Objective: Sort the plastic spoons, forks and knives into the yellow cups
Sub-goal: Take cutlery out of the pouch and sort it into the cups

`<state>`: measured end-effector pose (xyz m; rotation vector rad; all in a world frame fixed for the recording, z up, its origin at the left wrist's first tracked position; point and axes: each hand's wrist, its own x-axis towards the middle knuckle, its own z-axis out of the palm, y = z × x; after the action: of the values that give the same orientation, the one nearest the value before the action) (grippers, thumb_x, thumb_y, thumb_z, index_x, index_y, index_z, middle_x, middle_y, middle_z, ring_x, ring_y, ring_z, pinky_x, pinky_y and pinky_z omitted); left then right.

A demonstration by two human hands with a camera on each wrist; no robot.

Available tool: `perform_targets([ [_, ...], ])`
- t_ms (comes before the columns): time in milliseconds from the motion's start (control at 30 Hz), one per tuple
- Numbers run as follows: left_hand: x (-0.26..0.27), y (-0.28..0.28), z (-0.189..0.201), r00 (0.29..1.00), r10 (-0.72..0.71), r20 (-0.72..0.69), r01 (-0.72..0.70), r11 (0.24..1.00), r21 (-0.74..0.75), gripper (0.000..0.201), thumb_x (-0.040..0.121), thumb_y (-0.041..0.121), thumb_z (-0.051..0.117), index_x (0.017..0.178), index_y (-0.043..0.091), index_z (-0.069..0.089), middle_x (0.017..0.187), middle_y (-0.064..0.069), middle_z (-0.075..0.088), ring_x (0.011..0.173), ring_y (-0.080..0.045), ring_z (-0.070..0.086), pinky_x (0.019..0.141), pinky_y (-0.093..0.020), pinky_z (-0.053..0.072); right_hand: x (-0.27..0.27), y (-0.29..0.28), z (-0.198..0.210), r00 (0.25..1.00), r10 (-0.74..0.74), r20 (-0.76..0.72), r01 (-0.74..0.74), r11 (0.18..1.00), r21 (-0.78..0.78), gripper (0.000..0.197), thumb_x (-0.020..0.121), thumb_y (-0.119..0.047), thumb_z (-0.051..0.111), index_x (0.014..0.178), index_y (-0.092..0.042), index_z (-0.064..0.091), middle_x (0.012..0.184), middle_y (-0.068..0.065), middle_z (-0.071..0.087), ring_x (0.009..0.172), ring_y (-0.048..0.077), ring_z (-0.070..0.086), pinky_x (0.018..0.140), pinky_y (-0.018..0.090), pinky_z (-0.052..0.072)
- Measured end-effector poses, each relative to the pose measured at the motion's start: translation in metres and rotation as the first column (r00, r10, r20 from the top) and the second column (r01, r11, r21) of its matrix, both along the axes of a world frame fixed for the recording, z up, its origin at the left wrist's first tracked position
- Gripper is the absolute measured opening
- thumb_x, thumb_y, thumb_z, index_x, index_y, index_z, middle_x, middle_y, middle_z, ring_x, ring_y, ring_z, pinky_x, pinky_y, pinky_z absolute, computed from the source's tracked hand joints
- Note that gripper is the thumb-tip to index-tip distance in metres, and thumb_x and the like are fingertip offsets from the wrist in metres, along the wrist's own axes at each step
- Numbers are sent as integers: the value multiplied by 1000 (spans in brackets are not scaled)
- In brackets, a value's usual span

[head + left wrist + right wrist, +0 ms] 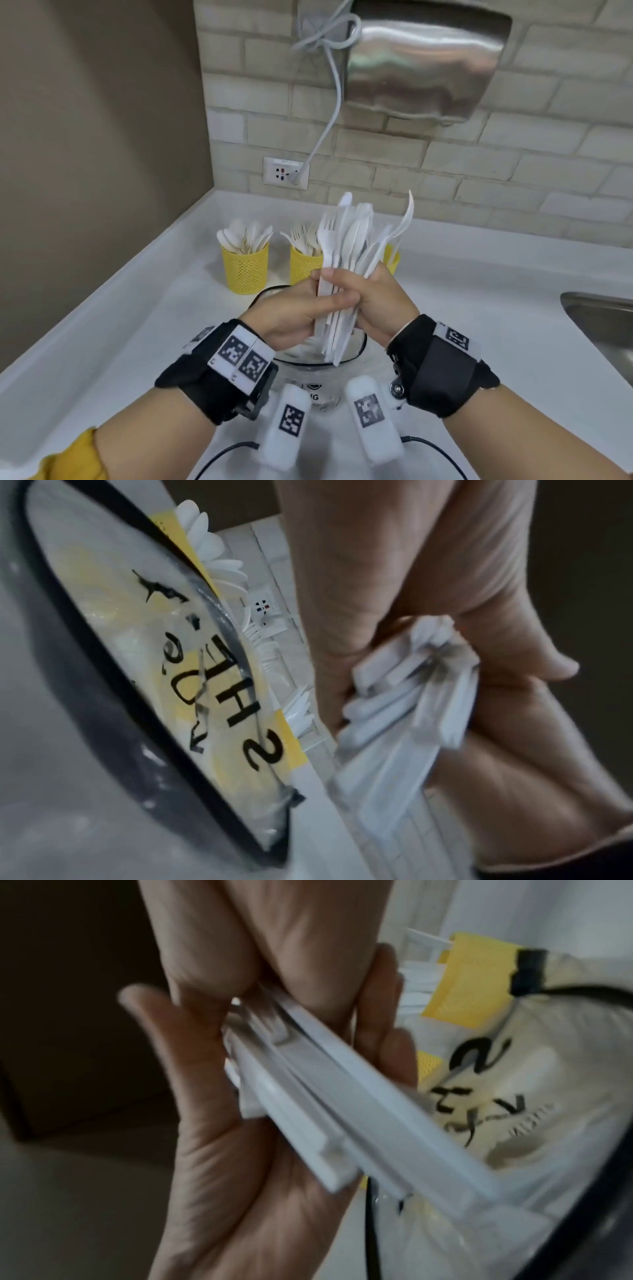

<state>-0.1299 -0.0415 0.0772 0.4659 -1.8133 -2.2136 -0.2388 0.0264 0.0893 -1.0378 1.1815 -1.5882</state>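
Note:
Both hands hold one mixed bundle of white plastic cutlery (349, 246) upright over a clear container (356, 353) with a black rim. My left hand (308, 311) wraps the handles from the left. My right hand (370, 301) grips them from the right. Behind stand the yellow mesh cups: the left cup (245, 270) holds spoons, the middle cup (303, 265) holds forks, and the right cup (393, 260) is mostly hidden by the bundle. The left wrist view shows the cutlery handles (411, 696) clamped between the hands. The right wrist view shows the handles (325, 1110) beside the container (531, 1096).
The white counter (137, 325) meets a brown wall on the left and a brick wall behind. A metal sink (603, 318) lies at the right edge. A wall socket (286, 173) with a grey cable sits below a steel dispenser (424, 58). A black cable (226, 455) runs near the front.

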Motion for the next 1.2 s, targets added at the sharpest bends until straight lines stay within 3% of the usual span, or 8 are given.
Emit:
perform_targets([
  [133, -7, 3, -5, 1000, 6, 25, -2, 988, -151, 31, 77, 1, 66, 106, 14, 64, 85, -12, 64, 74, -16, 64, 73, -25, 53, -7, 1, 0, 963, 24, -267, 2, 995, 96, 19, 82, -7, 65, 98, 2, 62, 73, 9, 64, 62, 17, 62, 40, 19, 45],
  [300, -10, 0, -15, 990, 132, 39, -129, 988, -86, 29, 78, -14, 58, 98, 5, 64, 59, -8, 66, 59, -16, 66, 61, -27, 55, -11, -3, -3, 898, 179, -403, -86, 968, 237, 19, 84, -17, 65, 102, -12, 64, 95, 6, 70, 90, 15, 67, 83, 27, 54],
  [467, -19, -2, -16, 966, 255, -49, -254, 967, 35, 15, 83, -3, 56, 92, 9, 61, 50, -2, 57, 43, -11, 53, 46, -23, 48, -11, -5, 3, 908, 164, -387, -78, 971, 228, 34, 87, -37, 58, 113, -16, 56, 82, 0, 66, 61, 16, 59, 61, 22, 51],
  [567, -20, -9, -13, 951, 288, -116, -275, 954, 116, 8, 84, 17, 62, 91, 15, 66, 57, -2, 56, 43, -11, 51, 46, -23, 46, -14, -1, -1, 939, 114, -324, -62, 984, 165, 33, 90, -35, 53, 119, -20, 48, 85, 1, 56, 62, 21, 55, 70, 30, 54],
  [700, -18, -21, -15, 922, 358, -149, -331, 927, 176, 18, 71, 12, 58, 88, 12, 65, 57, -5, 58, 48, -13, 56, 50, -26, 48, -21, 0, -16, 915, -107, -390, 131, 991, 34, 43, 83, -22, 65, 122, -25, 47, 102, 1, 50, 82, 16, 59, 82, 43, 56],
  [833, -18, -29, -18, 916, 374, -144, -343, 917, 201, 15, 67, 12, 61, 79, 6, 66, 66, -5, 63, 61, -14, 63, 55, -28, 54, -19, -1, -22, 850, -77, -520, 69, 997, -36, 42, 79, -11, 69, 105, -40, 51, 94, -4, 53, 81, 15, 60, 73, 36, 56],
  [1067, -19, -31, -18, 918, 361, -166, -320, 919, 232, 26, 71, 12, 68, 96, 11, 69, 105, -22, 62, 98, -33, 60, 89, -49, 52, -13, -16, -13, 782, -321, -534, 195, 940, -279, 34, 91, -9, 54, 121, -25, 56, 90, -2, 48, 77, 6, 53, 62, 12, 48],
  [1200, -20, -32, -19, 903, 393, -171, -333, 894, 299, 43, 77, 37, 66, 111, 10, 63, 102, -19, 63, 89, -24, 64, 73, -36, 53, -6, -24, -14, 810, -292, -510, 150, 942, -300, 32, 89, -5, 55, 117, -21, 60, 84, -12, 46, 71, 0, 53, 62, 16, 50],
])
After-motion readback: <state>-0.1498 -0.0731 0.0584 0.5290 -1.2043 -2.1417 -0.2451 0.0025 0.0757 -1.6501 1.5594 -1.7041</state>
